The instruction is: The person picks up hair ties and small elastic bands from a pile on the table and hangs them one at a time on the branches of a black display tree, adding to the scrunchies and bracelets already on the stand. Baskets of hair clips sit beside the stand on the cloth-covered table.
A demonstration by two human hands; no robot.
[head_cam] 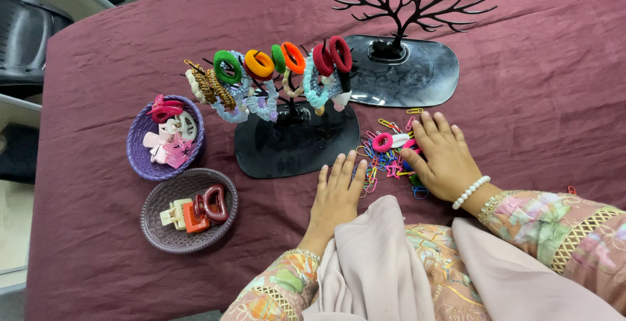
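baskets sit at the far left of the maroon tablecloth (98, 66): a purple basket (138, 154) of pink and white claw clips, and nearer, a brown basket (171, 237) with a dark red, an orange and a cream clip. right of them stands a black tree stand (297, 141) hung with green, orange, red and pale blue hair ties, and farther right an empty tree stand (404, 66), its branches bare. the left hand (337, 194) lies flat, palm down, fingers together and holding nothing, its fingertips just at the near edge of the loaded stand's base. just right of those fingertips lies the pile of coloured paper clips (381, 161), with a pink hair tie (382, 142) on its far side. the right hand (443, 154) rests on the pile's right side, fingers slightly spread and bent over it; whether they pinch anything underneath cannot be told. the pile lies between the two hands, and the right is the nearer, touching it.
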